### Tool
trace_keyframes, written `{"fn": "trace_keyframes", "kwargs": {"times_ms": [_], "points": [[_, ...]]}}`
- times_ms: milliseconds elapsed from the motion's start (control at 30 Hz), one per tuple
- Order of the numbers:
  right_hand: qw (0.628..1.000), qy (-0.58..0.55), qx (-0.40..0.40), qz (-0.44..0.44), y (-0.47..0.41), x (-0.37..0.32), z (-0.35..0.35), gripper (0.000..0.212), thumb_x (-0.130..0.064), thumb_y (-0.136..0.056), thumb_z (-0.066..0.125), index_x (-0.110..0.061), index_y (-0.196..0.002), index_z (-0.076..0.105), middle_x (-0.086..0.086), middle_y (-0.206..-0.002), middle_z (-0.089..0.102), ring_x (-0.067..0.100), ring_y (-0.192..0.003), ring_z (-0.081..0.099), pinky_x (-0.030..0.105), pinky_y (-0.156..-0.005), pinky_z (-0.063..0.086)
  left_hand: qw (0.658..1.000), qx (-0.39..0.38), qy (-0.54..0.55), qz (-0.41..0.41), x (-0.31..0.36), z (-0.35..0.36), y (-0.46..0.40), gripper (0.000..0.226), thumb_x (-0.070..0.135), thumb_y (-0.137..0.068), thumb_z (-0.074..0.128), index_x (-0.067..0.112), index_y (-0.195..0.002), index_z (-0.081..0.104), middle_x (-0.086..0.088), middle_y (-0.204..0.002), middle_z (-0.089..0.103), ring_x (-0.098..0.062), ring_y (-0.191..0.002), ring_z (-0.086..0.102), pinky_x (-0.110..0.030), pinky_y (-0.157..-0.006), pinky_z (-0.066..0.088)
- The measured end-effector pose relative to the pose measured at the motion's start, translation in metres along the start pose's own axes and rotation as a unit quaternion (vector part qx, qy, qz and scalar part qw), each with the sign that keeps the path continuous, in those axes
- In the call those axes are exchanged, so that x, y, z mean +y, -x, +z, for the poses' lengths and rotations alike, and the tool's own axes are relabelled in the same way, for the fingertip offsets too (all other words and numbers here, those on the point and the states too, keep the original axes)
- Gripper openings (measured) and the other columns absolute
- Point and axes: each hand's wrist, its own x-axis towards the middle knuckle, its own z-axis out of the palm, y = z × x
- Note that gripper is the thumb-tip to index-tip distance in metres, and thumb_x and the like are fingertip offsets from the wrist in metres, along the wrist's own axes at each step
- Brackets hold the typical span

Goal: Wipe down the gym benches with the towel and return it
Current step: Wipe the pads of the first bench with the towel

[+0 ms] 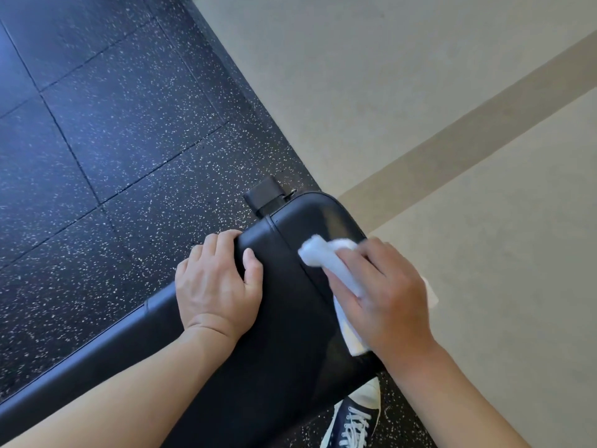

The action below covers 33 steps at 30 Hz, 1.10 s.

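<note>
1. Bench [284,318] – black padded top, running from lower left to its rounded end at frame centre; it sits on speckled black rubber floor tiles [113,124], beside a beige wall [420,92].
2. Towel [326,263] – white, bunched, lying on the bench pad near the far end, pinned under the right hand.
3. Right hand [384,295]: palm down, fingers curled over the towel and grasping it against the pad.
4. Left hand [219,286]: fingers wrapped over the bench's left edge, thumb flat on top – gripping the pad.
5. Dark sneaker [355,418] with white laces visible below the bench.
</note>
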Motion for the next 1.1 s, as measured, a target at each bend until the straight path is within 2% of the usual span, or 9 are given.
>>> {"fn": "trace_keyframes", "kwargs": {"times_ms": [167, 400, 533, 700, 800, 867, 1000, 1100], "points": [[1.000, 0.005, 0.016, 0.005, 0.022, 0.008, -0.008, 0.014, -0.021, -0.098, 0.069, -0.013, -0.088, 0.072, 0.000, -0.082, 0.054, 0.023, -0.069, 0.048, 0.035, -0.059, 0.042, 1.000, 0.004, -0.004, 0.001, 0.000, 0.000, 0.000, 0.049, 0.045, -0.095, 0.035, 0.016, -0.123, 0.063, -0.007, -0.110, 0.066, -0.036, -0.099, 0.060, -0.047, -0.088, 0.042], [0.999, 0.002, 0.036, 0.036, -0.088, -0.032, 0.045, 0.020, -0.021, -0.091, 0.072, -0.012, -0.075, 0.066, 0.005, -0.077, 0.054, 0.027, -0.067, 0.051, 0.038, -0.057, 0.040, 1.000, 0.008, -0.001, 0.000, 0.001, -0.001, -0.001, 0.049, 0.045, -0.094, 0.035, 0.016, -0.122, 0.063, -0.006, -0.108, 0.065, -0.035, -0.098, 0.059, -0.047, -0.088, 0.042], [0.999, 0.021, -0.013, -0.024, -0.109, -0.065, 0.071, 0.035, -0.034, -0.093, 0.071, -0.013, -0.067, 0.060, 0.006, -0.076, 0.055, 0.028, -0.068, 0.052, 0.037, -0.057, 0.034, 1.000, 0.000, -0.003, -0.001, 0.001, -0.001, 0.000, 0.046, 0.045, -0.093, 0.035, 0.017, -0.117, 0.063, -0.006, -0.106, 0.064, -0.035, -0.097, 0.058, -0.046, -0.086, 0.040], [0.999, 0.009, 0.014, -0.051, -0.095, -0.029, 0.050, 0.029, -0.031, -0.098, 0.069, -0.011, -0.076, 0.067, 0.005, -0.076, 0.052, 0.027, -0.066, 0.049, 0.042, -0.055, 0.041, 1.000, 0.020, 0.000, 0.004, -0.001, 0.001, 0.000, 0.045, 0.044, -0.094, 0.038, 0.017, -0.119, 0.063, -0.005, -0.105, 0.064, -0.035, -0.095, 0.060, -0.047, -0.085, 0.042], [0.999, 0.006, 0.034, 0.022, -0.067, 0.004, 0.023, 0.024, -0.033, -0.101, 0.066, -0.013, -0.088, 0.073, 0.000, -0.080, 0.049, 0.022, -0.068, 0.047, 0.037, -0.058, 0.041, 1.000, 0.025, -0.002, 0.005, -0.002, 0.004, 0.000, 0.044, 0.044, -0.094, 0.039, 0.018, -0.121, 0.063, -0.003, -0.106, 0.065, -0.033, -0.095, 0.059, -0.046, -0.086, 0.040], [0.998, -0.004, 0.017, 0.058, -0.031, 0.012, 0.005, 0.017, -0.031, -0.100, 0.068, -0.015, -0.098, 0.075, -0.003, -0.084, 0.050, 0.021, -0.070, 0.049, 0.035, -0.060, 0.042, 1.000, 0.029, -0.003, 0.009, -0.004, 0.005, 0.000, 0.043, 0.043, -0.094, 0.040, 0.018, -0.121, 0.062, -0.003, -0.105, 0.064, -0.032, -0.094, 0.058, -0.045, -0.085, 0.039], [0.999, 0.020, -0.033, 0.022, 0.021, 0.012, -0.010, 0.015, -0.031, -0.101, 0.067, -0.019, -0.101, 0.075, -0.004, -0.089, 0.055, 0.024, -0.075, 0.050, 0.034, -0.064, 0.042, 1.000, 0.029, 0.000, 0.008, -0.005, 0.004, 0.000, 0.043, 0.043, -0.093, 0.041, 0.017, -0.120, 0.063, -0.002, -0.105, 0.063, -0.031, -0.093, 0.058, -0.045, -0.084, 0.040], [0.999, 0.034, -0.035, 0.008, 0.001, 0.009, -0.001, 0.020, -0.035, -0.103, 0.064, -0.016, -0.101, 0.071, -0.002, -0.088, 0.055, 0.022, -0.074, 0.047, 0.030, -0.066, 0.038, 1.000, 0.024, -0.001, 0.007, -0.005, 0.004, -0.001, 0.044, 0.043, -0.093, 0.041, 0.017, -0.121, 0.064, -0.002, -0.105, 0.064, -0.031, -0.094, 0.059, -0.045, -0.085, 0.040]]}}
